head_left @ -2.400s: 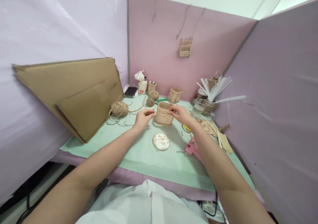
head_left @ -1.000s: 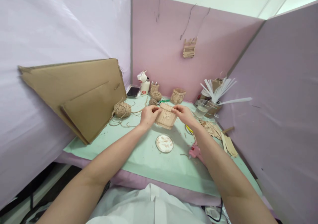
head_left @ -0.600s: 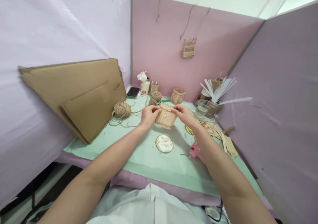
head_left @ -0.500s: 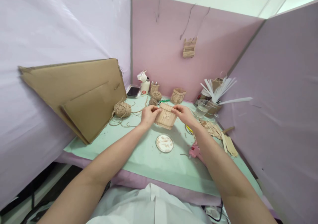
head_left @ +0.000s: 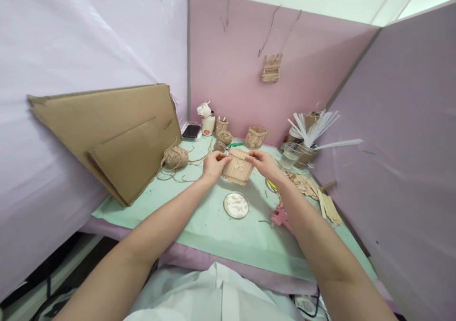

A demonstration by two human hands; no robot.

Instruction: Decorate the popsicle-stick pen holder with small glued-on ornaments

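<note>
Between my hands is a small pot made of wooden craft sticks, with twine-like trim round its top and bottom edges and a pale flower shape on its side. It tilts a little above the table. My left hand pinches its upper left edge, and my right hand grips the upper right edge. Just below the pot lies a round white dish with pale pieces on it. A pink glue gun rests beside my right forearm, partly hidden by it.
Twine balls and large cardboard sheets are on the left. At the back stands another stick pot. On the right are a plastic cup, white strips and loose craft sticks. Partitions enclose the green table.
</note>
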